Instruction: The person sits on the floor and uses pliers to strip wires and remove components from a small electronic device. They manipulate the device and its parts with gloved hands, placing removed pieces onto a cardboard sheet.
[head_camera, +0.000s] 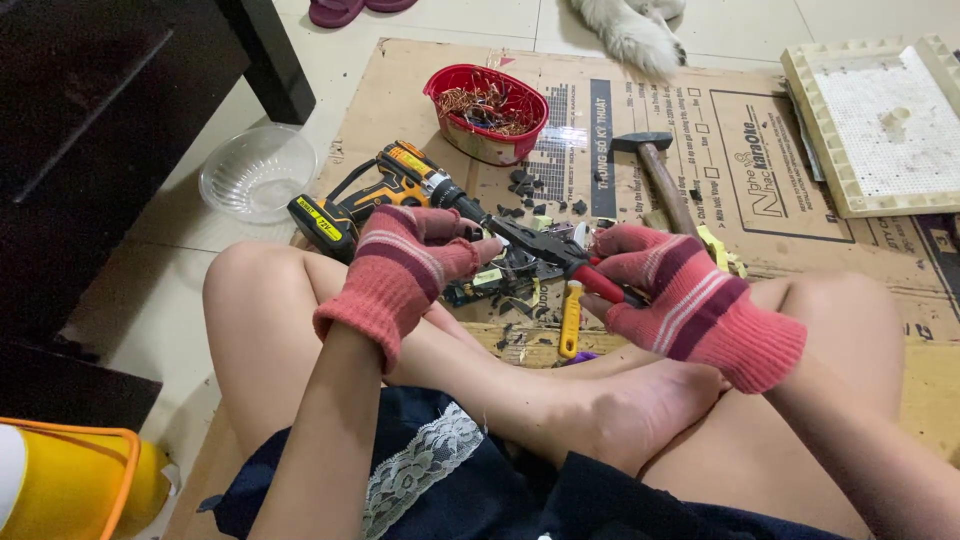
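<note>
- The right hand (690, 300), in a pink striped glove, is closed around the red handles of the pliers (560, 255), whose dark nose points left across the lap.
- The left hand (410, 262), gloved the same way, is curled with fingers pinched at the pliers' tip, holding a small part (492, 247) there; the part is too small to identify.
- Just below the hands, on the cardboard (720, 120), lie a circuit board (490, 285) and dark broken bits (530, 195), with a yellow-handled tool (570, 318) beside them.
- A yellow and black drill (380, 195) lies just behind the left hand; a hammer (655, 170) lies further back, near the right hand.
- A red bowl (487, 112) of copper wire scraps stands behind the drill, and a clear bowl (258, 172) sits on the tiles to the left.
- Risk, as I judge it: the left fingertips sit right at the pliers' nose, so a slip or hard squeeze could pinch them through the thin knit.
- The part could snap free and fly up or drop among the debris, since it is gripped only at its edge.
- Bare legs and a foot lie directly under the work, so sharp fragments could fall onto skin.
- An animal's paw (635, 35) rests at the cardboard's far edge, near loose scraps.
</note>
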